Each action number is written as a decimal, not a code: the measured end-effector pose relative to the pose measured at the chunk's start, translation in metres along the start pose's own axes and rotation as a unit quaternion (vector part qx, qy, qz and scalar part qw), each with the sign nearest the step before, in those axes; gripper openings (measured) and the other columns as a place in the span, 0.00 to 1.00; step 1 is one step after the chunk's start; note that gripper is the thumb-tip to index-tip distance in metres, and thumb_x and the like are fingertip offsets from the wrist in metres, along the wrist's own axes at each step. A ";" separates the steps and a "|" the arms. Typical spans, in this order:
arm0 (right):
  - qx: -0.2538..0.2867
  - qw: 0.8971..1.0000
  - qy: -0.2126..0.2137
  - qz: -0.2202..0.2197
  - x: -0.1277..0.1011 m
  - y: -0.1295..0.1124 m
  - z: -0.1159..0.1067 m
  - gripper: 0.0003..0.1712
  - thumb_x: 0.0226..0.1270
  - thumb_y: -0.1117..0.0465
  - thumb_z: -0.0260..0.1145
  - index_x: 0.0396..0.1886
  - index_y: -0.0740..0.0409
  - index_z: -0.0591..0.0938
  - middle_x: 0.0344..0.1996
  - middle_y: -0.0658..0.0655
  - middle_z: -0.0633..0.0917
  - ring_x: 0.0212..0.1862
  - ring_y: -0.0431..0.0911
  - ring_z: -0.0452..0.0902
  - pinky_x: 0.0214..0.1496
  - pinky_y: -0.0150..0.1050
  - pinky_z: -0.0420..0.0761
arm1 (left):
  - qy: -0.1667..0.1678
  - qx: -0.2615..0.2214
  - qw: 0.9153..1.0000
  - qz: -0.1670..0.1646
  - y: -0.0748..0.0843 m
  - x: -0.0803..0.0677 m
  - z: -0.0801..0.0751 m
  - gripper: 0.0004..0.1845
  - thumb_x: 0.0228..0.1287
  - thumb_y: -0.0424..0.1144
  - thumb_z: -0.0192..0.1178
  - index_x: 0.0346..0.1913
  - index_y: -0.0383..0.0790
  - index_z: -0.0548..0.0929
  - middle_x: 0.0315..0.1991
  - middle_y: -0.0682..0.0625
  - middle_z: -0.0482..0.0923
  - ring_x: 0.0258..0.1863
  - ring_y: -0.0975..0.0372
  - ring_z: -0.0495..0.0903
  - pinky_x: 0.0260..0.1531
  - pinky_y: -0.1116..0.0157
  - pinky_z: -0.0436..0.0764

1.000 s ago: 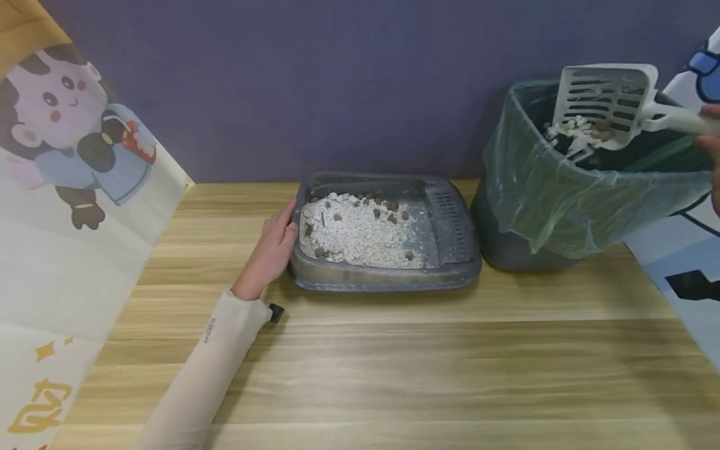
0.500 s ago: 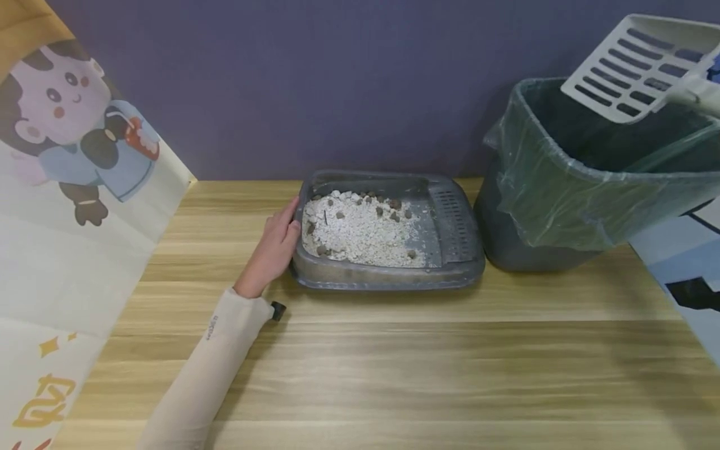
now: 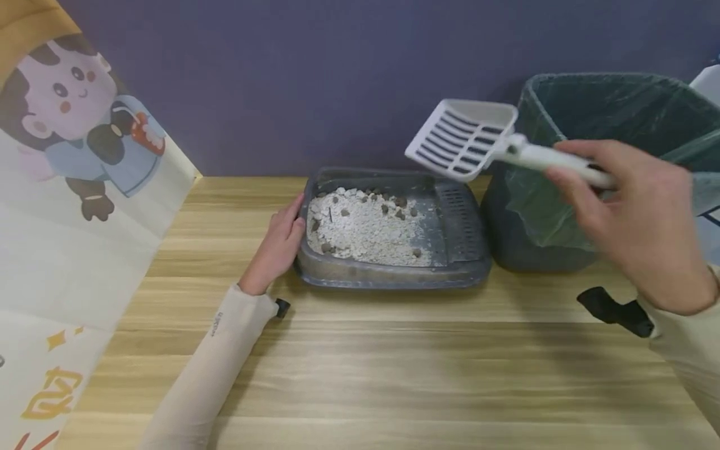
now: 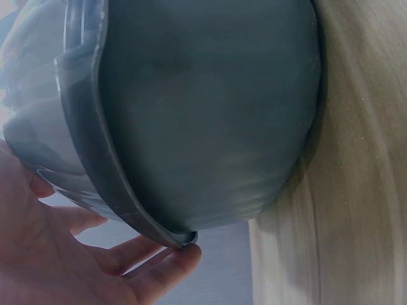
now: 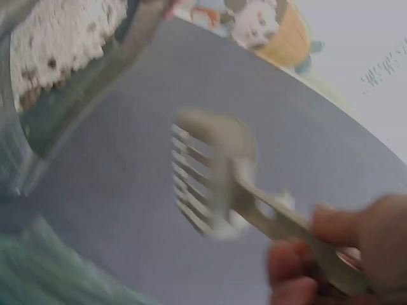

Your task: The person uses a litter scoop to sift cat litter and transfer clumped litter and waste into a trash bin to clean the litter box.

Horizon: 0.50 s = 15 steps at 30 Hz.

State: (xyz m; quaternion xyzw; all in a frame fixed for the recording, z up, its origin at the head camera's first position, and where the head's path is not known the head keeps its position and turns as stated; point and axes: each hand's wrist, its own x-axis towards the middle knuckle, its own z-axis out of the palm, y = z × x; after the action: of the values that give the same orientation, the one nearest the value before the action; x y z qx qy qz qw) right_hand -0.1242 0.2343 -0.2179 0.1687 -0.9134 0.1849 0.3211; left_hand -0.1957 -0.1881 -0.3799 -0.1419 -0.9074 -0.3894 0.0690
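The wood-grain surface (image 3: pixel 394 375) bore the litter tray (image 3: pixel 388 275), rim (image 4: pixel 92 136) gripped by the left hand (image 3: pixel 277 240). Near the bin (image 3: pixel 534 257), the right hand (image 3: pixel 647 215) held the scoop (image 3: pixel 489 112) aloft — judged light, stiff — fingers wrapped round the handle (image 3: pixel 545 158), the correct hold.

Tan wood grain streaked the tabletop (image 3: pixel 394 362). The litter scoop (image 3: pixel 534 155) was white; near the back edge, the litter tray (image 3: pixel 388 275) was dark grey, its litter (image 3: pixel 365 228) off-white with brown clumps (image 3: pixel 385 209). Toward the right edge, the grey bin (image 3: pixel 506 237) wore a translucent green liner (image 3: pixel 542 206).
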 end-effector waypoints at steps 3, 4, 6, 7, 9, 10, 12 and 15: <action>-0.014 0.992 -0.107 -0.067 0.005 -0.005 0.016 0.20 0.63 0.63 0.66 0.54 0.64 0.80 0.32 0.61 0.81 0.18 0.40 0.63 0.19 0.33 0.61 | 0.000 -0.002 1.000 0.001 0.001 0.001 0.000 0.28 0.75 0.45 0.35 0.75 0.47 0.50 0.72 0.42 0.53 0.68 0.49 0.52 0.66 0.48 0.53; -0.011 0.988 -0.140 -0.067 0.007 -0.006 0.022 0.19 0.62 0.64 0.66 0.53 0.64 0.80 0.32 0.60 0.81 0.17 0.43 0.62 0.18 0.35 0.61 | -0.001 -0.002 1.000 0.001 0.002 0.001 0.000 0.28 0.75 0.45 0.35 0.75 0.46 0.50 0.72 0.42 0.53 0.68 0.49 0.52 0.66 0.48 0.53; -0.007 0.979 -0.191 -0.070 0.013 -0.006 0.033 0.17 0.61 0.64 0.67 0.51 0.63 0.81 0.35 0.60 0.82 0.18 0.43 0.64 0.19 0.37 0.63 | 0.000 -0.001 1.000 0.001 0.002 0.001 0.001 0.28 0.75 0.45 0.35 0.75 0.44 0.51 0.71 0.41 0.53 0.68 0.49 0.52 0.66 0.49 0.54; -0.005 0.974 -0.214 -0.070 0.016 -0.006 0.038 0.17 0.61 0.65 0.67 0.50 0.63 0.81 0.36 0.60 0.82 0.18 0.43 0.64 0.18 0.37 0.64 | -0.001 -0.001 1.000 0.001 0.002 0.001 0.001 0.28 0.75 0.45 0.35 0.75 0.43 0.51 0.71 0.41 0.54 0.68 0.49 0.52 0.66 0.48 0.54; -0.001 0.964 -0.259 -0.065 0.022 -0.007 0.047 0.16 0.62 0.65 0.67 0.49 0.63 0.82 0.37 0.61 0.82 0.18 0.43 0.65 0.18 0.38 0.64 | -0.002 0.001 1.000 -0.001 0.001 0.001 0.000 0.28 0.75 0.45 0.35 0.75 0.43 0.51 0.71 0.41 0.54 0.68 0.49 0.52 0.66 0.49 0.54; -0.001 0.958 -0.281 -0.063 0.026 -0.008 0.050 0.15 0.62 0.65 0.66 0.49 0.64 0.82 0.38 0.62 0.82 0.17 0.43 0.66 0.17 0.38 0.64 | -0.002 0.000 1.000 -0.001 0.001 0.001 0.000 0.28 0.75 0.45 0.35 0.75 0.42 0.51 0.71 0.41 0.54 0.68 0.49 0.52 0.66 0.49 0.54; 0.001 0.946 -0.320 -0.061 0.032 -0.008 0.057 0.15 0.63 0.65 0.66 0.49 0.64 0.82 0.41 0.64 0.82 0.17 0.43 0.67 0.17 0.39 0.65 | -0.003 0.002 1.000 0.000 0.000 0.001 0.000 0.28 0.75 0.46 0.34 0.75 0.42 0.51 0.71 0.41 0.54 0.68 0.50 0.52 0.66 0.49 0.54; -0.001 0.925 -0.377 -0.056 0.041 -0.008 0.063 0.16 0.65 0.64 0.64 0.51 0.63 0.81 0.46 0.65 0.82 0.18 0.42 0.70 0.19 0.40 0.67 | -0.003 0.003 1.000 0.000 0.000 0.001 0.000 0.28 0.75 0.46 0.34 0.75 0.43 0.51 0.71 0.42 0.54 0.68 0.50 0.52 0.66 0.49 0.54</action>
State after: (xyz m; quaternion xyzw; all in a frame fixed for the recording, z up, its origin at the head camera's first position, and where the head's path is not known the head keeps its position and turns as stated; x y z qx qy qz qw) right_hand -0.1840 0.1916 -0.2353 0.2770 -0.9560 0.0888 -0.0368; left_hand -0.1971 -0.1879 -0.3798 -0.1426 -0.9087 -0.3866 0.0666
